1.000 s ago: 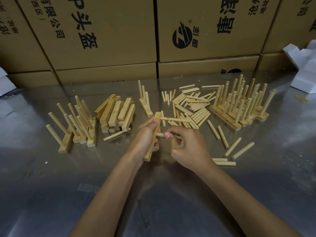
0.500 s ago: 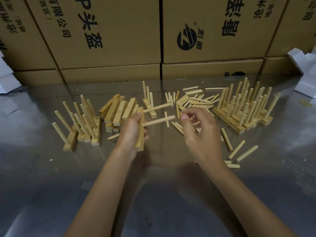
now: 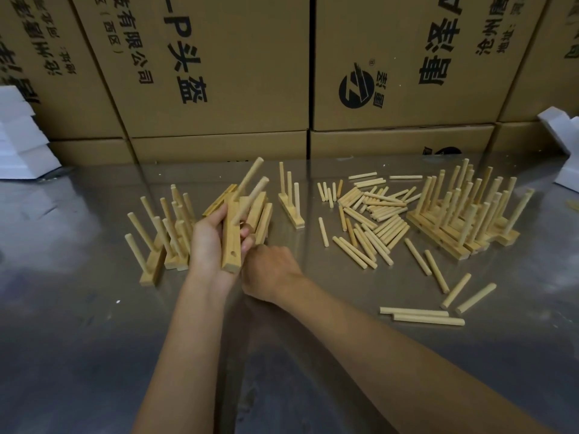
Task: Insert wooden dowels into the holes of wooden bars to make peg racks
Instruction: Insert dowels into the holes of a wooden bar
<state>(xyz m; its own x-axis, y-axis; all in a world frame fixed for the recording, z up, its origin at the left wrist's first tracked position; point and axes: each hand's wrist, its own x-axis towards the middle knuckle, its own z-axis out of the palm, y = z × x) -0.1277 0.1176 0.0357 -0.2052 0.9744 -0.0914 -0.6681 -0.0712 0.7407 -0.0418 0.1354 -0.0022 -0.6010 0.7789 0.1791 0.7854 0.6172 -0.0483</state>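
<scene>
Above the reflective grey metal tabletop (image 3: 94,339), the left hand (image 3: 208,245) grips a pale rectangular wooden bar (image 3: 232,242) carrying two round wooden dowels (image 3: 250,197); one hole is unfilled. Beside the bar, the right hand (image 3: 271,272) is curled; contents cannot be determined. Risk: misaligned insertion jams the third dowel.

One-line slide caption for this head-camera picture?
Left hand grips a wooden bar bearing two dowels, one hole empty; right hand beneath.
</scene>
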